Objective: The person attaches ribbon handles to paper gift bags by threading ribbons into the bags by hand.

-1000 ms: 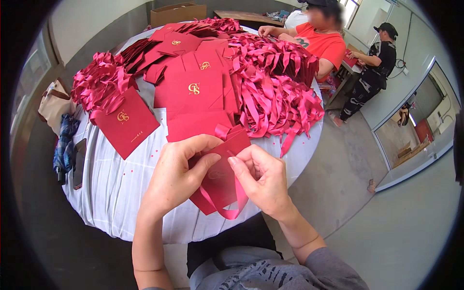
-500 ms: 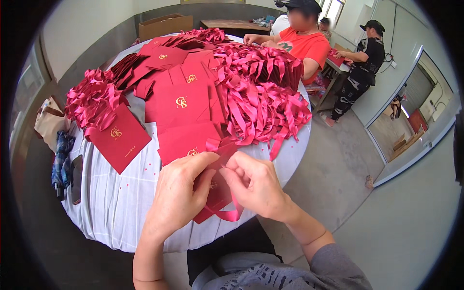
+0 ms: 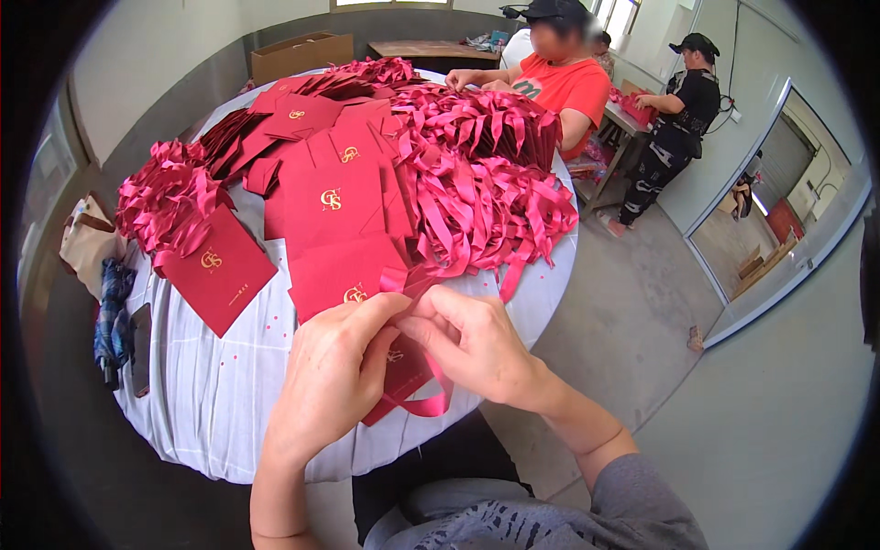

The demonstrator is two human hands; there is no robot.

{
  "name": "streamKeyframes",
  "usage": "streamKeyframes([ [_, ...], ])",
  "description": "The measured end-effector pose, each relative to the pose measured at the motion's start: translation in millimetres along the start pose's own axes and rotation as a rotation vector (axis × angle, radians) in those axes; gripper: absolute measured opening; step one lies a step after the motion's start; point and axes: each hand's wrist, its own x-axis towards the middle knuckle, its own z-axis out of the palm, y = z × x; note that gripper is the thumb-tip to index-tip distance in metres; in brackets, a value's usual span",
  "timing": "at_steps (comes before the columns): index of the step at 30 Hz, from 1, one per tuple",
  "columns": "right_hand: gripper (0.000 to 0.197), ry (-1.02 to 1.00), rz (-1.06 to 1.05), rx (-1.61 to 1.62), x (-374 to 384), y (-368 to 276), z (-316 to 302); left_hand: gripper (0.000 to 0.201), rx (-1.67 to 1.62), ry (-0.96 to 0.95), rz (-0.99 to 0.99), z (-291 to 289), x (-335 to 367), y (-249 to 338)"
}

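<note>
At the table's near edge, a flat red paper bag point(image 3: 408, 374) with gold print lies under my hands. Its pink-red satin ribbon point(image 3: 429, 404) loops down below my right hand. My left hand point(image 3: 332, 371) is closed in a pinch at the bag's upper edge, thumb against the fingers. Close against it, my right hand point(image 3: 477, 346) pinches the ribbon, and the two sets of fingertips meet. What lies right between the fingertips is mostly hidden. Just beyond my hands is a stack of flat red bags point(image 3: 335, 206).
Heaps of ribboned bags point(image 3: 495, 215) cover the right of the round white-clothed table point(image 3: 197, 385); another ribboned pile point(image 3: 170, 197) lies left. A phone point(image 3: 141, 348) and blue umbrella point(image 3: 114, 312) are at the left edge. A person in red point(image 3: 573, 87) sits across; another in black point(image 3: 687, 110) stands behind.
My fingertips have drawn together, the right hand moving slightly left toward the left one. The whole view has shifted a little. The bag stays in about the same place.
</note>
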Motion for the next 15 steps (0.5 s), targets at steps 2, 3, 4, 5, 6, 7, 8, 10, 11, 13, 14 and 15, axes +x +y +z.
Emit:
streamKeyframes([
  [2, 0.014, -0.063, 0.016, 0.002, -1.0, -5.4, -3.8, 0.022, 0.041, -0.006, 0.009, -6.3, -1.9, 2.2],
  [3, 0.014, -0.098, 0.032, 0.069, -3.7, -8.1, -4.7, 0.021, 0.079, -0.014, 0.021, -9.6, -2.9, 3.4],
  [4, 0.013, -0.131, 0.050, 0.133, -6.4, -10.7, -5.7, 0.021, 0.079, -0.013, 0.018, -12.5, -3.2, 5.6],
  [5, 0.013, -0.160, 0.073, 0.171, -8.8, -13.6, -5.2, 0.021, 0.136, -0.002, 0.051, -15.4, -3.6, 8.0],
  [6, 0.013, -0.164, 0.074, 0.172, -11.2, -11.6, -1.7, 0.021, 0.194, 0.008, 0.083, -16.8, -4.3, 8.6],
  [7, 0.014, -0.101, -0.009, 0.117, -14.3, -8.2, 1.4, 0.021, 0.193, 0.009, 0.081, -15.8, -5.3, 9.0],
  [8, 0.014, -0.039, -0.091, 0.063, -16.1, -4.8, 3.8, 0.021, 0.227, -0.007, 0.083, -14.2, -7.0, 8.9],
  [10, 0.014, -0.010, -0.137, 0.014, -17.4, 0.5, 6.4, 0.022, 0.260, -0.023, 0.084, -10.9, -9.7, 8.3],
  [11, 0.014, 0.021, -0.183, -0.037, -18.0, 2.7, 7.7, 0.022, 0.271, -0.010, 0.092, -9.0, -10.5, 8.3],
  [13, 0.015, 0.076, -0.255, -0.126, -17.3, 5.6, 14.6, 0.022, 0.282, 0.005, 0.102, -7.1, -10.4, 7.0],
  [14, 0.016, 0.130, -0.329, -0.214, -16.5, 6.0, 16.2, 0.021, 0.275, 0.002, 0.110, -6.8, -9.9, 6.1],
  [15, 0.016, 0.132, -0.330, -0.215, -16.1, 5.0, 14.8, 0.021, 0.268, -0.001, 0.119, -6.7, -9.3, 5.5],
])
